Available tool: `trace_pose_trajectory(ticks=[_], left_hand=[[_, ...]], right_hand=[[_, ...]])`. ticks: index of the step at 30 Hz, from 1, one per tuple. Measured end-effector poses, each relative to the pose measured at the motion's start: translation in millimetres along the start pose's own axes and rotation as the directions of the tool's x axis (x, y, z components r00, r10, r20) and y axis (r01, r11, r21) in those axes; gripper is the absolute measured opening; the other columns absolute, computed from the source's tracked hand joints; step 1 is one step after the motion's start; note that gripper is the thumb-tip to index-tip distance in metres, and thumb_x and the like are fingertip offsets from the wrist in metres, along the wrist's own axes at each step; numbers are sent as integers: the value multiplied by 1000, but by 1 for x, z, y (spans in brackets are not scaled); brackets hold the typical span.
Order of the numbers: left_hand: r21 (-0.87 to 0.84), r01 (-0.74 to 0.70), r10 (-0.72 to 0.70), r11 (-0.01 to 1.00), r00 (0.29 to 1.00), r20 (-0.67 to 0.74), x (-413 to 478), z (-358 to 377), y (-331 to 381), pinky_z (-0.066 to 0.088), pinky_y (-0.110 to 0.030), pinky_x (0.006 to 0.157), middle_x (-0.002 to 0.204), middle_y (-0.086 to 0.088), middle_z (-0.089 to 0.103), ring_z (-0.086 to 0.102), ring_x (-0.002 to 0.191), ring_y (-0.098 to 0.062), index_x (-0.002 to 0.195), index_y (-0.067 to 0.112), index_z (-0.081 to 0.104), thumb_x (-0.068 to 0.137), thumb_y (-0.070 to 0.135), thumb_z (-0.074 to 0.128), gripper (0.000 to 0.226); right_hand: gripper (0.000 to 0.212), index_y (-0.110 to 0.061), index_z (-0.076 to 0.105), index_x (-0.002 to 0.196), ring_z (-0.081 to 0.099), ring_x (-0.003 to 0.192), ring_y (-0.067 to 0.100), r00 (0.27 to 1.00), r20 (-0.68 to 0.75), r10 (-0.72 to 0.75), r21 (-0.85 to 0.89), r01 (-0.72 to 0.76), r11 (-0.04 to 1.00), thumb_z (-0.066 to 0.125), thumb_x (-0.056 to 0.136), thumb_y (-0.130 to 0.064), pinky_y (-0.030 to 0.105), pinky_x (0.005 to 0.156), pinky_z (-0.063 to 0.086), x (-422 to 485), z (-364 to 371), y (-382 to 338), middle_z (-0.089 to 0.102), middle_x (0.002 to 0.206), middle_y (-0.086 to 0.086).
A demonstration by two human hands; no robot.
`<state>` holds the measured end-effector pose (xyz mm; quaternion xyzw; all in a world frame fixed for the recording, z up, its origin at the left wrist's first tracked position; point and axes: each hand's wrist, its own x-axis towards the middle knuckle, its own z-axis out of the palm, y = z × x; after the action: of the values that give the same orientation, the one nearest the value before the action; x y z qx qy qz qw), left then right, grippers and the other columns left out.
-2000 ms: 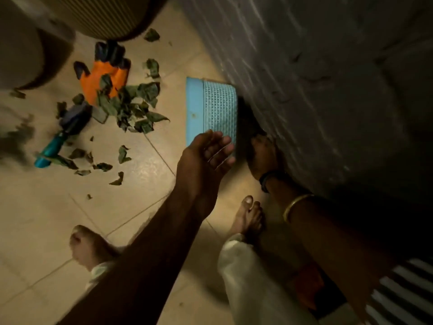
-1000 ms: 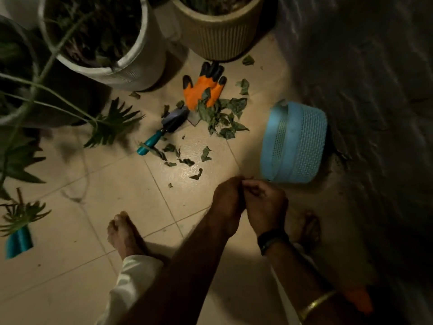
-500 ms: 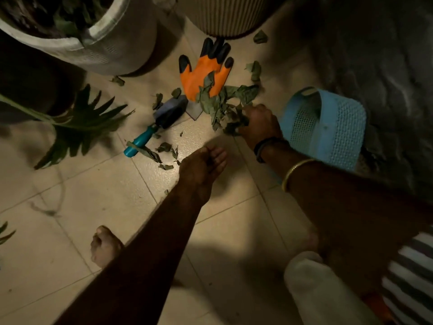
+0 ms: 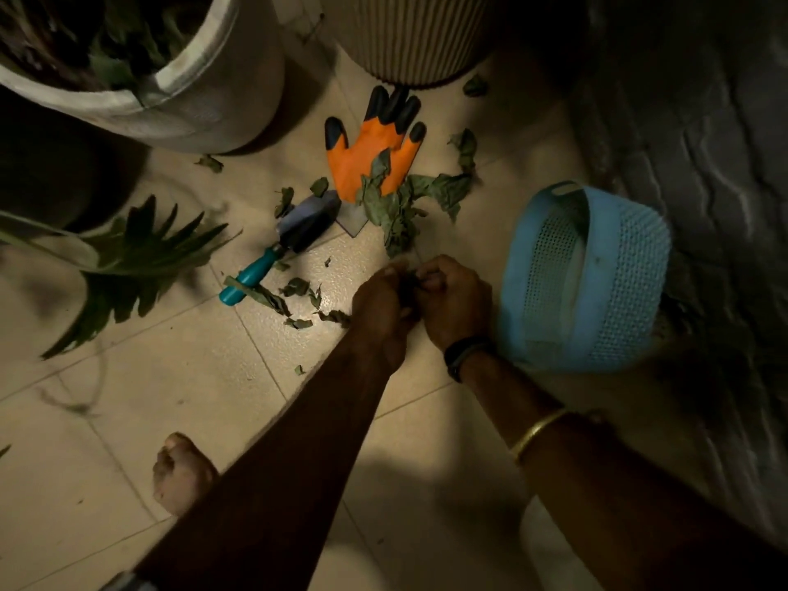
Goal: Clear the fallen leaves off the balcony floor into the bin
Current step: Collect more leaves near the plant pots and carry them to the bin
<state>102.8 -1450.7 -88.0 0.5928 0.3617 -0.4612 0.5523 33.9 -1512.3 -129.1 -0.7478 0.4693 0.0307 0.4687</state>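
A bare foot (image 4: pixel 181 473) stands on the tiled floor (image 4: pixel 128 420) nearest the camera, and beyond it the left hand (image 4: pixel 381 296) and right hand (image 4: pixel 456 302) meet knuckle to knuckle, fingers curled and pinching a few dark leaf scraps between them. The blue bin (image 4: pixel 592 283) lies tilted just right of the hands, its mouth turned toward them. Farther from the hands, loose leaves (image 4: pixel 401 206) lie heaped by a teal-handled trowel (image 4: pixel 281 245) and over an orange glove (image 4: pixel 375 151), with a pale planter (image 4: pixel 162 91) and a ribbed pot (image 4: pixel 409 40) behind.
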Motion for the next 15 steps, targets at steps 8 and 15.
trace_pose_trajectory(ticks=[8, 15], left_hand=[[-1, -28, 27, 1000, 994, -107, 15, 13, 26, 41, -17, 40, 69, -4, 60, 54, 56, -15, 89, 10, 68, 97, 1, 46, 25], [-149, 8, -16, 989, 999, -52, 28, 8, 8, 46, -30, 63, 76, -7, 55, 52, 67, -18, 87, 9, 62, 102, 4, 42, 25]], right_hand=[[27, -21, 63, 102, 69, 94, 13, 988, 148, -42, 130, 23, 991, 75, 82, -7, 34, 83, 60, 50, -43, -34, 72, 101, 1], [51, -9, 50, 139, 46, 131, 39, 944, 179, -277, -719, 318, 619, 66, 91, -14, 43, 105, 45, 164, -27, -10, 35, 153, 22]])
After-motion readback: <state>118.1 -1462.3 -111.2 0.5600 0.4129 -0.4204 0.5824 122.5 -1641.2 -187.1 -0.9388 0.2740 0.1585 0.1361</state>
